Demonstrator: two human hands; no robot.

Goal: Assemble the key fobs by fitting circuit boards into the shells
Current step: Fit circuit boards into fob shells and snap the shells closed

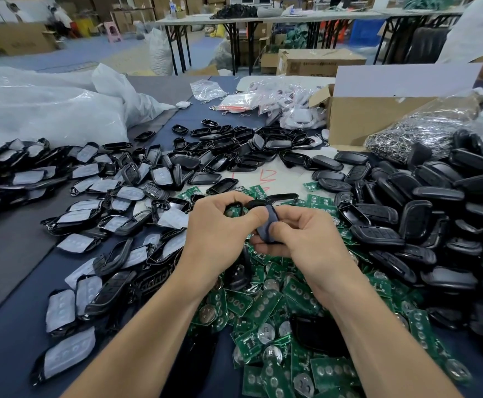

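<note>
1. Two hands meet over the middle of the table, and a dark grey key fob shell [266,225] is held between them, just above a heap of green circuit boards [277,311].
2. The shell is pinched at its lower end by the thumb and curled fingers of the right hand [303,237].
3. Its upper end is gripped by the curled fingers of the left hand [217,225], where a patch of green board is seen.
4. Closed black fobs [424,219] are piled to the right of the boards.
5. Shell halves with pale button pads [91,202] are spread to the left, and empty black shells [220,145] lie beyond the hands.
6. The table [10,326] is covered in dark blue cloth; a white sheet with red marks [266,173] is partly seen among the shells.
7. Further back are set a cardboard box [378,116], a clear bag of metal rings [424,130], small clear packets [263,101] and large white plastic bags [48,104].
8. Behind, a blue floor [91,53], long folding tables [263,18] and stacked cartons [22,38] are seen, and a person's white sleeve [470,33] shows at the right edge.
</note>
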